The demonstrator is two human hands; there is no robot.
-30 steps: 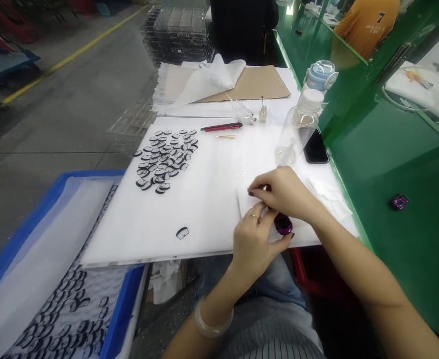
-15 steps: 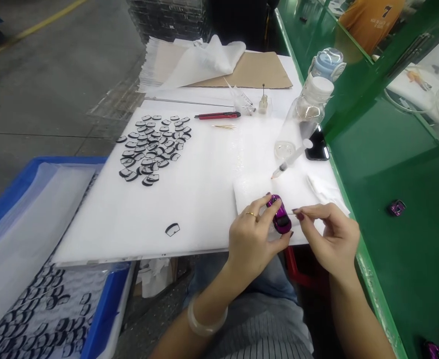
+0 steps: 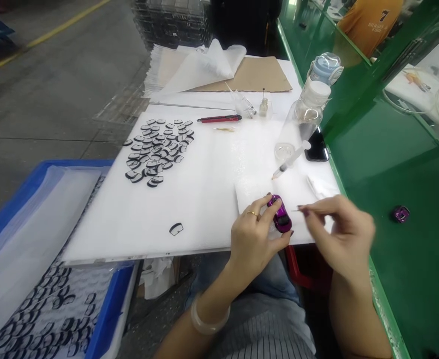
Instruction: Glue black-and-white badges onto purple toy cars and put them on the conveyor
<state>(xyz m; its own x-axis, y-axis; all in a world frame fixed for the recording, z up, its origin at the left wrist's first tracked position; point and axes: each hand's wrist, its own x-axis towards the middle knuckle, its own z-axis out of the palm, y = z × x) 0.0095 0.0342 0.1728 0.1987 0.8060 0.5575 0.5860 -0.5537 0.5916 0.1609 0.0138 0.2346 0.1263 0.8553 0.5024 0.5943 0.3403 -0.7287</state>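
A small purple toy car [image 3: 281, 215] is gripped between the thumb and fingers of my left hand [image 3: 254, 234], just above the front edge of the white table. To its right, my right hand [image 3: 341, 234] pinches a thin toothpick [image 3: 296, 209], its tip pointing at the car but apart from it. A single dark-edged clear window piece [image 3: 176, 229] lies left of my hands. Farther back spreads a pile of similar pieces [image 3: 157, 152]. A syringe [image 3: 291, 160] rests beyond the car.
Toothpicks [image 3: 224, 129], a red cutter knife [image 3: 219, 118] and a small glass bottle [image 3: 263, 106] lie toward the back. A clear bottle [image 3: 305, 117] and a phone [image 3: 317, 145] stand near the green bench [image 3: 383, 169], which holds another purple car [image 3: 401, 214]. A blue tray [image 3: 109, 304] sits lower left.
My right hand has drawn slightly to the right, away from the car, with the toothpick still pinched. The left hand keeps its hold on the car. The view has shifted slightly.
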